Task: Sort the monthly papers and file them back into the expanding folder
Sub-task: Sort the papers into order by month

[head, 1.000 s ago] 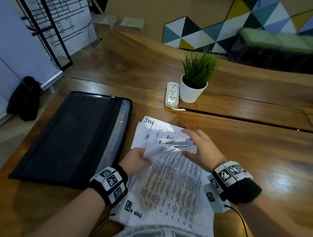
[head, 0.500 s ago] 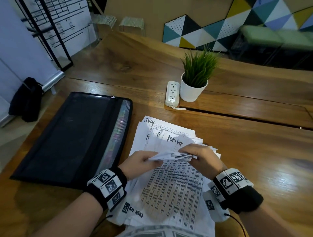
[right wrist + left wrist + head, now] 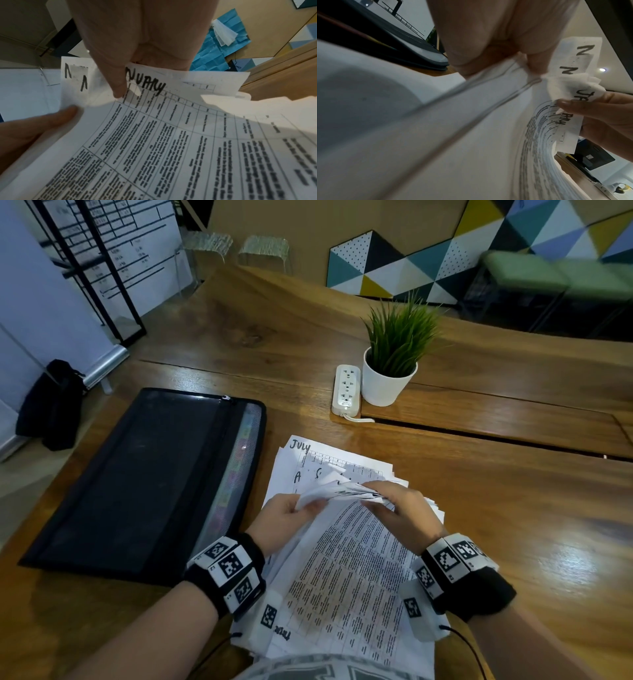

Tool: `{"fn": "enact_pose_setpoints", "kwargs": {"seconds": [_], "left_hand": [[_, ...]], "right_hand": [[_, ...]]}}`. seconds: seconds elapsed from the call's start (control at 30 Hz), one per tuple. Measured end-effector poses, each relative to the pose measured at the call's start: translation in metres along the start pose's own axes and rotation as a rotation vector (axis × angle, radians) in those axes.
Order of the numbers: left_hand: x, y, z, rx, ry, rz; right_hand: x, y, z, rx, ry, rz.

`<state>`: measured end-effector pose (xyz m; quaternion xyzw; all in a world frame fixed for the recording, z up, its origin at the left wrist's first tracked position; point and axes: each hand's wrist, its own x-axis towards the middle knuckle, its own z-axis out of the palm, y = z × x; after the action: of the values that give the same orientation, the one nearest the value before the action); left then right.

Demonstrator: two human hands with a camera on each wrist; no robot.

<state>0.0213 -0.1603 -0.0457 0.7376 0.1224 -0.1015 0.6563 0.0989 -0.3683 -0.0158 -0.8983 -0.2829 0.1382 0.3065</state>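
Observation:
A loose stack of white printed papers [image 3: 346, 580] with hand-written month names lies on the wooden table in front of me; "JULY" shows on a sheet at the far end. My left hand [image 3: 284, 520] grips the lifted top edges of several sheets [image 3: 496, 81] at their left side. My right hand [image 3: 394, 508] pinches the same lifted sheets at their right; in the right wrist view its thumb lies on a sheet marked "...UARY" [image 3: 150, 86]. The black expanding folder [image 3: 137, 484] lies flat to the left of the papers, coloured tabs showing along its right edge.
A white power strip [image 3: 346, 390] and a potted green plant [image 3: 394, 361] stand beyond the papers. Bare wooden table [image 3: 513, 508] stretches to the right. A black bag [image 3: 51, 405] sits on the floor at far left.
Both hands have closed on the far edges of the top sheets and lifted them off the stack. The "October" sheet seen half a second ago is now folded out of sight.

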Motion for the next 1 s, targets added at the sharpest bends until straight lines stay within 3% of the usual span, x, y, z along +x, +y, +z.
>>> {"fn": "enact_pose_setpoints", "kwargs": {"seconds": [0.13, 0.43, 0.67, 0.8, 1.0], "left_hand": [[-0.004, 0.0, -0.002, -0.024, -0.027, -0.006], [0.001, -0.004, -0.006, -0.079, 0.053, -0.029], [0.001, 0.001, -0.006, -0.067, 0.087, -0.028], [0.0, 0.001, -0.005, -0.05, 0.096, -0.016], [0.0, 0.001, -0.005, -0.074, 0.046, -0.057]], "right_hand": [[0.001, 0.002, 0.0, 0.029, -0.007, -0.005], [0.005, 0.0, 0.0, 0.037, 0.04, 0.044], [0.003, 0.004, 0.001, 0.103, 0.138, 0.021], [0.002, 0.009, 0.002, 0.104, 0.162, -0.098], [0.001, 0.012, 0.001, 0.182, 0.179, -0.086]]}}
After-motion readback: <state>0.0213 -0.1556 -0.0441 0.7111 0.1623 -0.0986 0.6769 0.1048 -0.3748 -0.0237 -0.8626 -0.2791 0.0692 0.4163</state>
